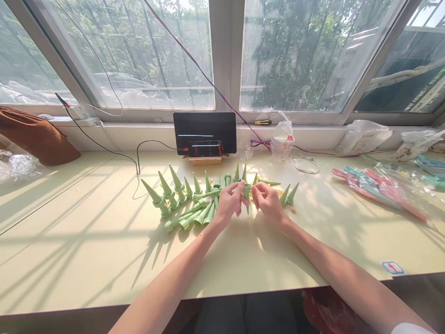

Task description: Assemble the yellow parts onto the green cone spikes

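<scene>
Near the middle of the table, my left hand [230, 203] is closed on a green plastic spike [247, 191], its point downward and its wide end up. Just right of it, my right hand [267, 200] is pinched close to the spike's wide end; whatever is between those fingertips is too small to make out. Left of my hands, several green spikes [166, 184] stand point-up on collared bases. In front of them lie several long green tapered tubes [189, 219] in a fanned pile. Two more upright spikes [292, 193] stand beyond my right hand, with small yellowish pieces [290, 209] nearby.
A phone [206, 149] leans against a dark tablet [179, 132] at the back, with cables around. A plastic bag [282, 141] and a coiled white cable [304, 164] sit right of them. Pink and teal plastic tools [378, 183] lie right; a brown bag [38, 134] lies left.
</scene>
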Action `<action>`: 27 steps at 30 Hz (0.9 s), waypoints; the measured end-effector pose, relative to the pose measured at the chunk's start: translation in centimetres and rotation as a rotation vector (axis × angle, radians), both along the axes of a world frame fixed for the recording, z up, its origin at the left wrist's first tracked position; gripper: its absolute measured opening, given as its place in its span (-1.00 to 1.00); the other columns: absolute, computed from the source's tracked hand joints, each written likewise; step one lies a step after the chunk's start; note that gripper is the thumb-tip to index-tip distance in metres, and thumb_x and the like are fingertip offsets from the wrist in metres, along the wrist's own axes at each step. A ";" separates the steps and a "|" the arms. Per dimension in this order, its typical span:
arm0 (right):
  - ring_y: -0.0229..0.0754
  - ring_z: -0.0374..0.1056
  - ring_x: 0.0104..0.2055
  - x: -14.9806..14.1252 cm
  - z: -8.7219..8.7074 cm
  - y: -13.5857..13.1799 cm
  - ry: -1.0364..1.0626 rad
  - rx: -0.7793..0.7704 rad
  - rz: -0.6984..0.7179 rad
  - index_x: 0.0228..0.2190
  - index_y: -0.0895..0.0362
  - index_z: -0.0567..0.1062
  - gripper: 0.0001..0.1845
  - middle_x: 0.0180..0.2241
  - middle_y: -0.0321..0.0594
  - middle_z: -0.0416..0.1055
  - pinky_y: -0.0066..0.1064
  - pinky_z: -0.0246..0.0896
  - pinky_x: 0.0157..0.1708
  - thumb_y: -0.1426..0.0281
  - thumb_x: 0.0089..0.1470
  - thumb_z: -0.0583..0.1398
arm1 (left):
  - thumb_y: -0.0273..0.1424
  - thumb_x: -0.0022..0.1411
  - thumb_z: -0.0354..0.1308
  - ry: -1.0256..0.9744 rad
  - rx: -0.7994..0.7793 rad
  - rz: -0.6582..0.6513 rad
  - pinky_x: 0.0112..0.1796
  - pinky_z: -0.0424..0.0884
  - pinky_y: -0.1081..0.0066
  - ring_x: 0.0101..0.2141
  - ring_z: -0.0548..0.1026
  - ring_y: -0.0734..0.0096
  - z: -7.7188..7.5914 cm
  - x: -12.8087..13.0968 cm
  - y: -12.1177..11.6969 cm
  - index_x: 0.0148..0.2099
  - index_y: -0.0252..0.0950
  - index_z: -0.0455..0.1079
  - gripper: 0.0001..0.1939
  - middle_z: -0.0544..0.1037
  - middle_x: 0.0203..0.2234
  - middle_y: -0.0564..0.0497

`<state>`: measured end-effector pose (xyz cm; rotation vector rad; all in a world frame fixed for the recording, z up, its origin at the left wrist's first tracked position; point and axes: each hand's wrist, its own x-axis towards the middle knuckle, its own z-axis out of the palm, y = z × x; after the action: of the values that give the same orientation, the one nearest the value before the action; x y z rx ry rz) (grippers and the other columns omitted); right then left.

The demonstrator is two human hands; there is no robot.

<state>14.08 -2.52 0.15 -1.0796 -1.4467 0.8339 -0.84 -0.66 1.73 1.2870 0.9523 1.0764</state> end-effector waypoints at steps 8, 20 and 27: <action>-0.31 0.13 -0.64 0.0 0.0 0.1 -0.003 0.007 -0.005 -0.46 0.09 0.32 -0.60 -0.60 -0.39 0.21 -0.41 0.06 -0.62 0.04 0.19 0.14 | 0.04 0.23 0.09 0.001 -0.012 -0.011 -0.80 0.09 0.49 -0.85 0.08 0.61 0.1 0.0 0.0 0.02 -0.35 0.46 -0.43 0.45 -0.73 0.09; -0.29 0.15 -0.63 -0.1 0.1 0.1 -0.012 0.010 -0.021 -0.47 0.08 0.32 -0.59 -0.60 -0.38 0.21 -0.40 0.08 -0.61 0.02 0.17 0.14 | 0.00 0.26 0.07 0.049 0.053 -0.001 -0.65 0.18 0.45 -0.85 0.18 0.61 0.4 0.0 -0.3 -0.03 -0.32 0.47 -0.49 0.52 -0.68 0.07; -0.29 0.14 -0.64 0.0 0.0 0.2 -0.002 0.012 -0.012 -0.44 0.08 0.33 -0.62 -0.61 -0.39 0.19 -0.40 0.07 -0.63 0.04 0.20 0.13 | 0.04 0.25 0.06 0.038 0.073 0.006 -0.65 0.17 0.45 -0.84 0.20 0.61 0.2 0.1 -0.3 -0.14 -0.32 0.47 -0.50 0.53 -0.66 0.05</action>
<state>14.03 -2.34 0.14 -1.0791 -1.4446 0.8146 -0.77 -0.95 1.89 1.3689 0.9538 1.1035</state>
